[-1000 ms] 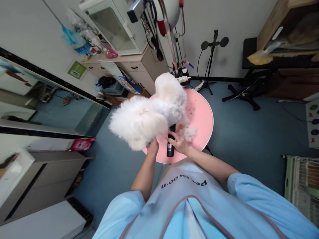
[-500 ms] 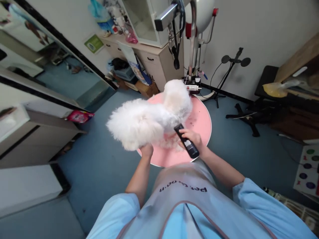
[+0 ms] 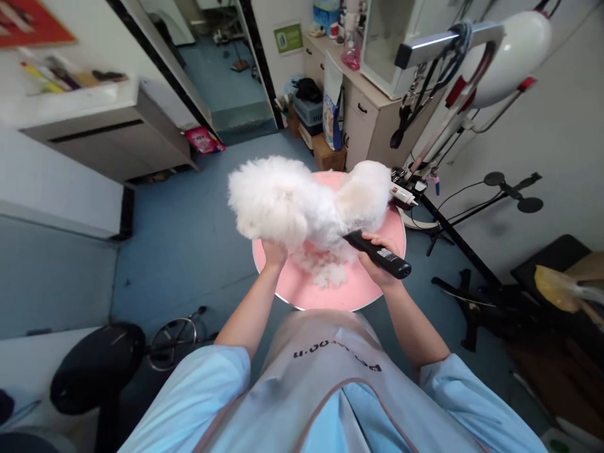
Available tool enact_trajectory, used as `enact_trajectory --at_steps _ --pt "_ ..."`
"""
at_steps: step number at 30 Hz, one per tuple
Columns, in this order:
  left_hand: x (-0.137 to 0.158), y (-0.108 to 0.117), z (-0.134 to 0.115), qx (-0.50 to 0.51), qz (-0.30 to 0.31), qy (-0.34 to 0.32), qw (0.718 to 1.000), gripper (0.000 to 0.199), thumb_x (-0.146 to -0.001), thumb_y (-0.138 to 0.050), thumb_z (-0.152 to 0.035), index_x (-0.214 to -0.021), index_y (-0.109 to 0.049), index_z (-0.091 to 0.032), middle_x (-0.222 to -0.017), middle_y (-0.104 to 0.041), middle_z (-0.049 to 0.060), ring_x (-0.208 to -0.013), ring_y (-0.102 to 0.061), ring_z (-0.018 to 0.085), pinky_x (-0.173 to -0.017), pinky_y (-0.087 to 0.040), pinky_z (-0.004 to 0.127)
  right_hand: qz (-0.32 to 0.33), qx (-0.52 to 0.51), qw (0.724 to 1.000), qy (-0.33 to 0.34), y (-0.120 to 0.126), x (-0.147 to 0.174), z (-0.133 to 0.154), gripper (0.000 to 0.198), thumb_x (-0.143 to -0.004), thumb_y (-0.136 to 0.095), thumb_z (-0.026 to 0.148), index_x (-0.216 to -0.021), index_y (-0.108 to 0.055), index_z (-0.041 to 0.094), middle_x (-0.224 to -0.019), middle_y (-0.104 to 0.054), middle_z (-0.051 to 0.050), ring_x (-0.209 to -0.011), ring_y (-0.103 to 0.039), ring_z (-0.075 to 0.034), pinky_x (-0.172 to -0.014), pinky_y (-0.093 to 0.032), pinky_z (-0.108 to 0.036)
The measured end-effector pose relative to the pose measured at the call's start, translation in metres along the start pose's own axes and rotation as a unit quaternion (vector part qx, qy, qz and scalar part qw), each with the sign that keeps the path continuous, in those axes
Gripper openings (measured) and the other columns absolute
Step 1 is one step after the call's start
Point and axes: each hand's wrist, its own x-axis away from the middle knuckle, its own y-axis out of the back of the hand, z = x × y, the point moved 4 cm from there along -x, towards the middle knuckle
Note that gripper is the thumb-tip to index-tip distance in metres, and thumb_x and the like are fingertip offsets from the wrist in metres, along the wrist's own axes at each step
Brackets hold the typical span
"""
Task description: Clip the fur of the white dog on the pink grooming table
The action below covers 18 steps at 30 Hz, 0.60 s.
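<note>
A fluffy white dog (image 3: 325,204) stands on a round pink grooming table (image 3: 302,292), its head on the left and its shorter-clipped rear on the right. My left hand (image 3: 274,253) holds the dog from below at the head or neck; its fingers are partly buried in fur. In my right hand (image 3: 380,259) is a black hair clipper (image 3: 383,257), gripped along its body, with the blade end touching the fur on the near side, in front of the hindquarters. Loose clumps of cut white fur (image 3: 328,269) lie on the table below the belly.
A grooming arm (image 3: 431,47) with hanging straps rises behind the table at the right. A white tube (image 3: 404,194) lies by its base. Cabinets (image 3: 372,119) stand behind, a black stool (image 3: 99,368) at lower left, and a black stand (image 3: 512,189) at right.
The view has swung left, so the room shifts rightward. The clipper now lies flatter, its blade end pointing more to the left. Both hands keep their holds.
</note>
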Motion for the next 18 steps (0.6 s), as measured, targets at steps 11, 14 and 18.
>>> enact_trajectory --at_steps 11,14,18 --pt "0.009 -0.022 -0.010 0.042 -0.087 0.021 0.995 0.017 -0.067 -0.072 -0.024 -0.080 -0.062 -0.017 -0.088 -0.073 0.011 -0.102 -0.067 0.027 -0.097 -0.055 0.038 0.062 -0.022 0.997 -0.048 -0.006 -0.068 0.002 0.022 -0.084 -0.072 0.040 -0.092 -0.062 0.022 -0.091 -0.075 -0.007 -0.084 -0.075 -0.025 -0.081 -0.064 -0.043" --pt "0.007 -0.022 -0.008 0.031 -0.107 0.029 0.993 0.011 -0.069 -0.068 -0.019 -0.075 -0.060 -0.019 -0.085 -0.072 0.008 -0.103 -0.067 0.027 -0.096 -0.055 0.037 0.057 -0.006 0.998 -0.021 -0.020 -0.114 0.032 0.025 -0.083 -0.072 0.042 -0.092 -0.063 0.021 -0.092 -0.074 -0.006 -0.088 -0.074 -0.024 -0.086 -0.062 -0.044" --pt "0.005 -0.024 -0.007 0.055 -0.123 0.023 0.991 0.012 -0.075 -0.067 -0.024 -0.084 -0.063 -0.018 -0.098 -0.074 0.010 -0.111 -0.066 0.028 -0.099 -0.053 0.038 0.167 0.112 0.979 -0.035 -0.043 -0.121 0.048 0.025 -0.078 -0.075 0.043 -0.082 -0.066 0.020 -0.078 -0.072 -0.005 -0.078 -0.072 -0.026 -0.081 -0.061 -0.046"
